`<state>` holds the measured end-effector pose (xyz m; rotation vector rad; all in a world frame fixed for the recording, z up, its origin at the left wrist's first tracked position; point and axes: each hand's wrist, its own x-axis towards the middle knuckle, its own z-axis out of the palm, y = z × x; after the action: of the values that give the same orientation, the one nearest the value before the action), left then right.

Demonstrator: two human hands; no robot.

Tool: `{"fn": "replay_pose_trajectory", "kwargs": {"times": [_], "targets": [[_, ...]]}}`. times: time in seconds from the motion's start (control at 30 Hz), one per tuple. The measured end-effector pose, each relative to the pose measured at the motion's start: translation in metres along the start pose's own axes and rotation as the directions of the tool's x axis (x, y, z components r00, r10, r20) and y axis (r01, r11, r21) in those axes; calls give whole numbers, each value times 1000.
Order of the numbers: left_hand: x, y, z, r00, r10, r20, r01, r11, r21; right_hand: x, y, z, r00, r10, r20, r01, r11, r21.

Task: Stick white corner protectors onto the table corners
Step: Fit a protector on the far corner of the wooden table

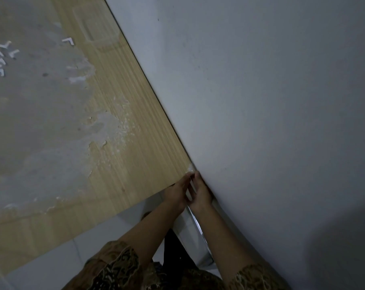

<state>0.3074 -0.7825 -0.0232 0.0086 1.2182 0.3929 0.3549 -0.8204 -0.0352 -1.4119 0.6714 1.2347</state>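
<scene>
Because the table corner (191,170) sits tight against the wall (261,101), both hands are brought together at it from below, so that the white corner protector (190,168) can be pressed home. It is pinched at the fingertips by the left hand (176,192) and steadied by the curled fingers of the right hand (200,194); how much is gripped cannot be told. Well beyond the hands, spare white pieces (69,41) are left on the tabletop (125,122).

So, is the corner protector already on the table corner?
On: the corner protector sits on the table corner, with both hands' fingertips touching it.
</scene>
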Motion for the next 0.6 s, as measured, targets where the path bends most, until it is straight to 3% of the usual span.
{"fn": "replay_pose_trajectory", "kwargs": {"times": [0.5, 0.6], "targets": [[15, -7, -12, 991, 127, -35, -127, 992, 21, 2, -4, 7, 1000, -29, 7, 30, 998, -46], [15, -8, -13, 990, 135, -36, -134, 991, 9, 4, -6, 5, 998, 6, 68, -4, 1000, -26]]}}
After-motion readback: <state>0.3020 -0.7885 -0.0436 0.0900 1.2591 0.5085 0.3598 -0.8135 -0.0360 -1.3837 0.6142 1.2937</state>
